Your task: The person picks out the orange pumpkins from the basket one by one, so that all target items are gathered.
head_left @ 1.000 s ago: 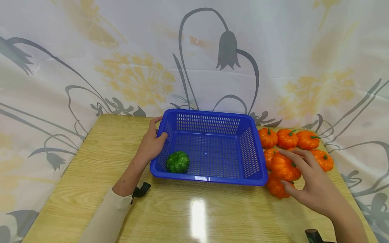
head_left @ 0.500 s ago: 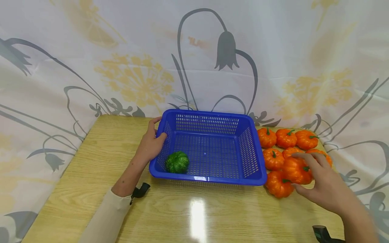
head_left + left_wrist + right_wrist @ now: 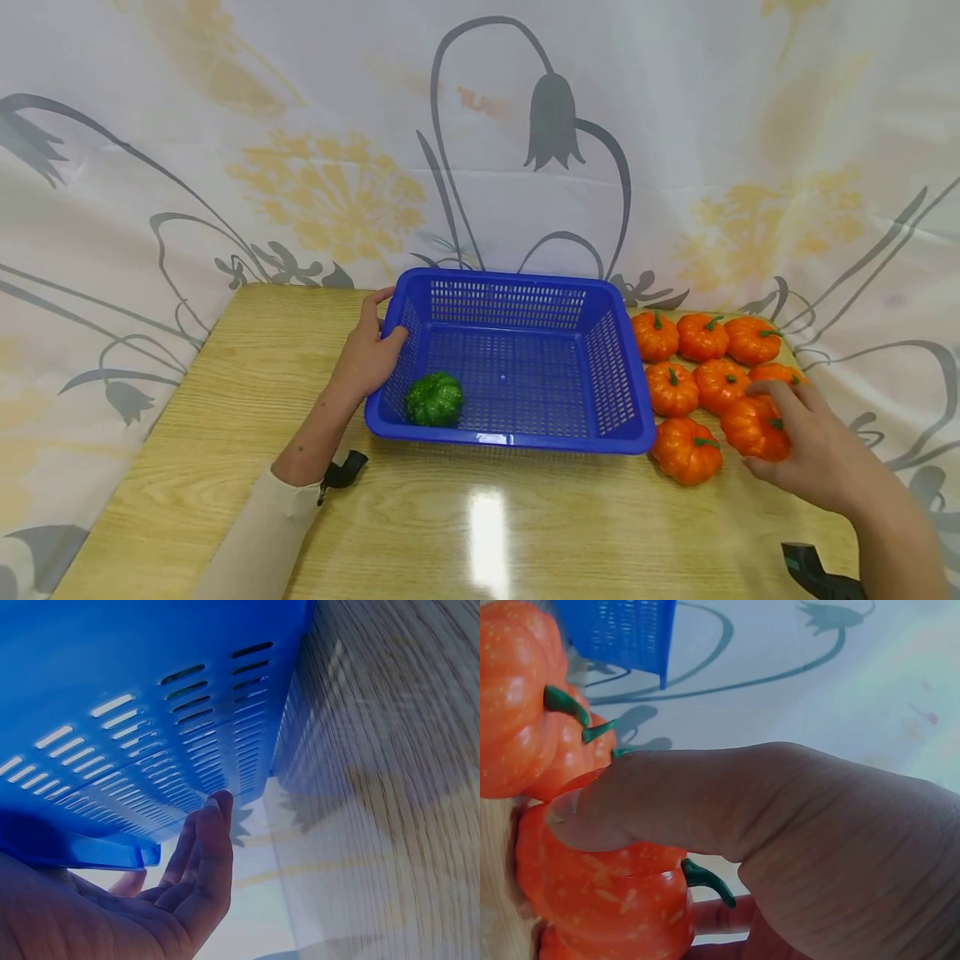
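A blue plastic basket (image 3: 517,442) stands on the table, and a small green pumpkin (image 3: 435,399) lies in its front left corner. My left hand (image 3: 369,357) grips the basket's left rim, thumb on top. In the left wrist view, the fingers (image 3: 214,855) are bent below the rim beside the slotted wall. At the right, my right hand (image 3: 813,454) holds an orange pumpkin (image 3: 753,429) between thumb and fingers. The right wrist view shows the thumb (image 3: 630,802) across that pumpkin's top, beside its green stem; some fingers are hidden behind it.
Several orange pumpkins (image 3: 702,337) sit in rows right of the basket, close to its wall. The nearest orange pumpkin (image 3: 686,451) is left of my right hand. A patterned cloth (image 3: 525,150) hangs behind the wooden table (image 3: 585,525).
My right hand has moved right with the orange pumpkin, away from the basket, and lowered it beside the other pumpkins. The left hand stays on the basket's rim.
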A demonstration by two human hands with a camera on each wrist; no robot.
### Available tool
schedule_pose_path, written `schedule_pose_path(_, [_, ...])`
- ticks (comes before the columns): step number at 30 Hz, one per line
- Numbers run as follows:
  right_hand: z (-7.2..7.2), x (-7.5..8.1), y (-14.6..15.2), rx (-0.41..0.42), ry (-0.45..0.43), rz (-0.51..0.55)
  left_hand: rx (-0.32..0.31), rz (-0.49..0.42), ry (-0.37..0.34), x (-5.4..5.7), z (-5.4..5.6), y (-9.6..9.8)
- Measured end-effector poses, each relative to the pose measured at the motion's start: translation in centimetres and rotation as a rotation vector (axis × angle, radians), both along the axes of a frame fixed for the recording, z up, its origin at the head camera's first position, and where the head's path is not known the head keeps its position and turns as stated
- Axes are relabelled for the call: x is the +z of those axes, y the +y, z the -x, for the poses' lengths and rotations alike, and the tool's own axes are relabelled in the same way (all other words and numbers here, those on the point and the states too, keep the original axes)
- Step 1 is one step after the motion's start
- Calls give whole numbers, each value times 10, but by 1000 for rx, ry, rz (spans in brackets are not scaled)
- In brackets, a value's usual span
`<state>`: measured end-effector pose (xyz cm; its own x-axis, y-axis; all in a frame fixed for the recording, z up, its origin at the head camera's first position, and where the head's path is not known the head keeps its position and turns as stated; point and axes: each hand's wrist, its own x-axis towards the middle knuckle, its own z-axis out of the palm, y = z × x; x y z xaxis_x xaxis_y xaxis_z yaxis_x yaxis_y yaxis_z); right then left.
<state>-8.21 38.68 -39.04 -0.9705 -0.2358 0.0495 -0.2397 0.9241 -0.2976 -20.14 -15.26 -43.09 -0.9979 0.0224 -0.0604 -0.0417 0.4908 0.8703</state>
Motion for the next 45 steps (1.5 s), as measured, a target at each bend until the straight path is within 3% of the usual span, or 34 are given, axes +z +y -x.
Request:
schedule_pose_path(14, [8, -5, 16, -92, -218, -98, -3, -4, 8, 1, 1, 0])
schedule_pose_path(25, [15, -18, 18, -101, -284, -93, -9, -2, 8, 2, 1, 0])
schedule_pose_path(33, [16, -26, 15, -107, -286, -87, -12, -9, 6, 4, -2, 0])
schedule_pose_path(45, [15, -27, 14, -144, -297, -75, -14, -18, 7, 5, -4, 0])
